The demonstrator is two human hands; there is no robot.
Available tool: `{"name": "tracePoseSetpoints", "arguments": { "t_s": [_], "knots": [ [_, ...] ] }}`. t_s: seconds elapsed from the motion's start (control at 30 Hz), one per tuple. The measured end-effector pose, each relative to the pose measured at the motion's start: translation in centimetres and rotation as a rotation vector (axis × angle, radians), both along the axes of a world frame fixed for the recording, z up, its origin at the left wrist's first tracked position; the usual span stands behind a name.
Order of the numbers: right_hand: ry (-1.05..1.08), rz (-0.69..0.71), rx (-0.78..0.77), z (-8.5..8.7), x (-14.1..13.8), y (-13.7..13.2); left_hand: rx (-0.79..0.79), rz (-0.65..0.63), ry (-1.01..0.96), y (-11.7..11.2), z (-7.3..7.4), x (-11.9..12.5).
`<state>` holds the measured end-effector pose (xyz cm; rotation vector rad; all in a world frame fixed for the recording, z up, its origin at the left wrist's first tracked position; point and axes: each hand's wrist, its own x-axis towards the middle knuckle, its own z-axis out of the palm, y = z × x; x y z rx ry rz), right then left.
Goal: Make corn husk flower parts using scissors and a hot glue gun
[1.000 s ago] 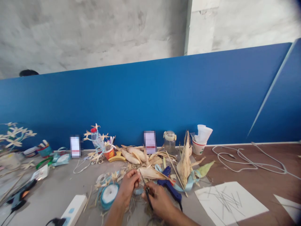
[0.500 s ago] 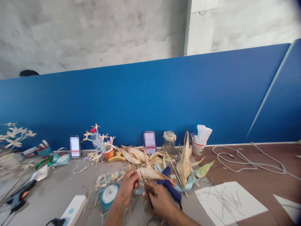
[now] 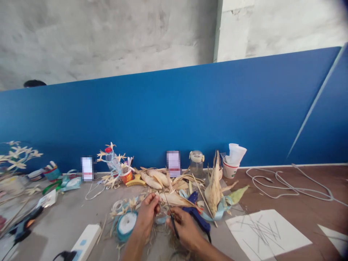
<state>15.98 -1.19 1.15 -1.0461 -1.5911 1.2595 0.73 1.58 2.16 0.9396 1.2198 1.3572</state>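
Observation:
Near the front middle of the table, my right hand (image 3: 187, 229) is closed around the black handles of a pair of scissors (image 3: 174, 225), its thin blades pointing up and away. My left hand (image 3: 146, 214) is pinched just left of the blade tips; whatever lies between its fingertips is too small to make out. Beside my left wrist is a spool of light blue ribbon (image 3: 127, 222). A dry corn husk (image 3: 178, 199) lies just beyond both hands. To the right of my right hand rests a blue glue gun (image 3: 200, 219), and husk scraps lie beneath my hands.
Corn husks (image 3: 153, 178) and a clear jar (image 3: 196, 164) stand along the blue partition (image 3: 174, 116). White paper (image 3: 288, 221) with thin dark sticks lies right. At left are a power strip (image 3: 86, 241) and a black glue gun (image 3: 24, 226). Someone's head top (image 3: 34, 83) shows behind the partition.
My hands stay nearly in place; the scissors tilt slightly and their blades sit a little farther from my left fingertips. A small reddish shape appears at the left edge.

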Motion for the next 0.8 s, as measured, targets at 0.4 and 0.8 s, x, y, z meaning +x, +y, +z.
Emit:
{"name": "tracePoseSetpoints", "arguments": {
  "t_s": [0.4,0.8],
  "knots": [
    [-0.155,-0.01,0.057,-0.23,-0.02,-0.27,0.05,-0.003,0.041,-0.34,0.48,0.4],
    [-0.149,-0.007,0.034,0.15,-0.04,-0.36,0.039,-0.045,0.063,-0.44,0.68,0.67]
  ]
}}
